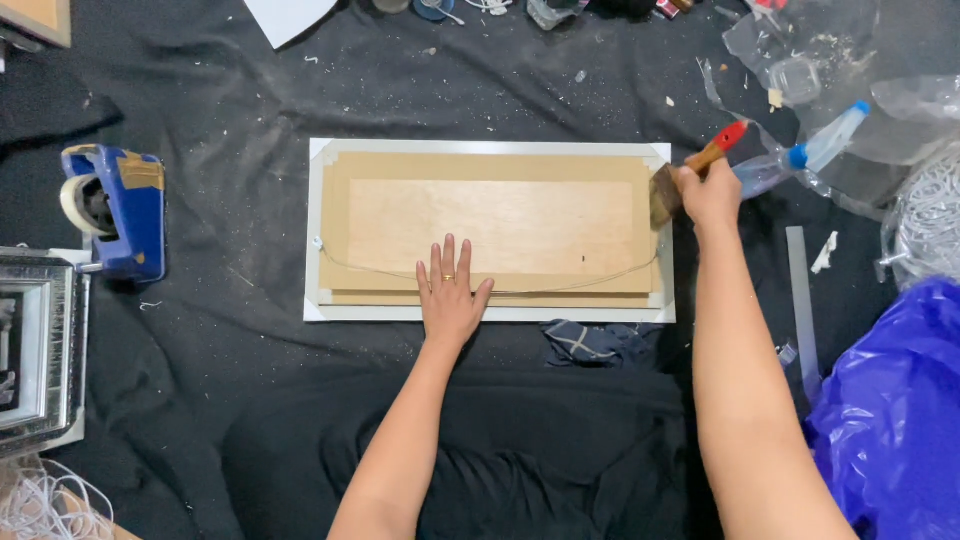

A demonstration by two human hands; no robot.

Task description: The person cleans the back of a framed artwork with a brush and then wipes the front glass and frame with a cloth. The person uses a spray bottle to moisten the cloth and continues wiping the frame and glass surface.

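Head view: nearest the camera, two bare forearms are seen reaching out over a black cloth [230, 390] that covers the work surface. The left hand [449, 293] is laid flat, fingers spread and holding nothing, on the near edge of a long picture frame [330, 230] that lies face down. Its brown backing board [490, 225] is edged with brown tape on all four sides, and a thin hanging wire [560, 288] is strung loosely across the lower part of the back. A small dark rag [590, 342] lies just beside the frame's near edge.

Further out, the right hand [710, 195] is closed around a paintbrush [700, 165] with a wooden handle and red tip; its bristles touch the frame's right end. The taping and wiring appear to be finished already, so the work is judged to be far along, with only the brushing of the back in hand.

To the right, a blue plastic bag [895, 420] and a clear spray bottle [810, 152] are seen; to the left, a blue tape dispenser [118, 208] and a silver frame [35, 345].
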